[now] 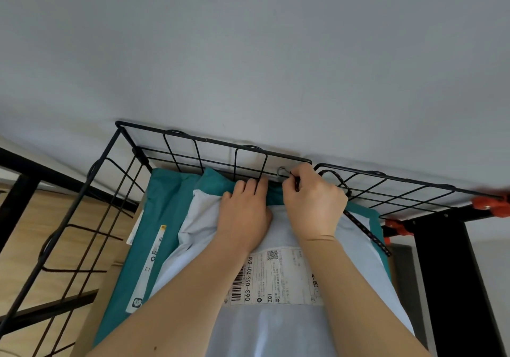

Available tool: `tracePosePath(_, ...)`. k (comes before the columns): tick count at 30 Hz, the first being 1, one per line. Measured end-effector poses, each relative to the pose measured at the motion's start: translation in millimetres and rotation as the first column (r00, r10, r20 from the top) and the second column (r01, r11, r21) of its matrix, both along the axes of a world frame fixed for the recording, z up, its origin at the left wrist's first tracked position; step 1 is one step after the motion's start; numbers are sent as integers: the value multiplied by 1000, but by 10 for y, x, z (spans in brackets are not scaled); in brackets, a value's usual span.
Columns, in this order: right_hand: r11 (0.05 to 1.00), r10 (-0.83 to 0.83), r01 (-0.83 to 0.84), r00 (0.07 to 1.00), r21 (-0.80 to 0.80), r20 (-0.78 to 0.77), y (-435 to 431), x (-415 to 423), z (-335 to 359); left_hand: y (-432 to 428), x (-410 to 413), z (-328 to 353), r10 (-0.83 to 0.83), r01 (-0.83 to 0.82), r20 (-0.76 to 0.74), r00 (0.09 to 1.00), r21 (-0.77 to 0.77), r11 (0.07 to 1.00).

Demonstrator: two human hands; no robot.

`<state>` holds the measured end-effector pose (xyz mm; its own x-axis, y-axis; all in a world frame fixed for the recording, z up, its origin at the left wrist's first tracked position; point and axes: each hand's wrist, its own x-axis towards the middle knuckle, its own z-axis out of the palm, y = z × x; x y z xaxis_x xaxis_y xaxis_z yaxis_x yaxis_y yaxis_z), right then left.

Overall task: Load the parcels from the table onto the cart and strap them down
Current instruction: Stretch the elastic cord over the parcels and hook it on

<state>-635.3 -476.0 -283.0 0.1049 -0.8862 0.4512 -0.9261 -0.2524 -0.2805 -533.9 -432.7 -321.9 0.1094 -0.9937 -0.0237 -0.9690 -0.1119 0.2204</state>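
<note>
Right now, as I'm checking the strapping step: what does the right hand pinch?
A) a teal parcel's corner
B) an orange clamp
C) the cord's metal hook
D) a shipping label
C: the right hand pinches the metal hook of the cord at the cart's wire panel.

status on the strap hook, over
Right grip pinches the cord hook at the cart's far rail. Left grip presses the white parcel down. Nothing blocks the hook.
</note>
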Motion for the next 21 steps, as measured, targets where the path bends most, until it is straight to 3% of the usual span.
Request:
tracePosePath(6, 998, 32, -30, 999, 49, -32, 95, -45, 5, 66, -49, 7, 32, -30, -76, 997, 29, 999)
tracePosePath(12, 963, 60, -4, 978, 269, -199, 67, 20, 69, 87, -55, 29, 44, -41, -130, 991, 23, 999)
tracePosePath(15, 880, 131, 2, 960, 475, -247, 35, 45, 136, 101, -57, -33, 43, -47, -108, 993, -32, 998)
tracePosePath(21, 740, 133, -4, 981, 673, -140, -40, 91, 126, 93, -68, -10, 67, -68, -157, 985, 2, 998)
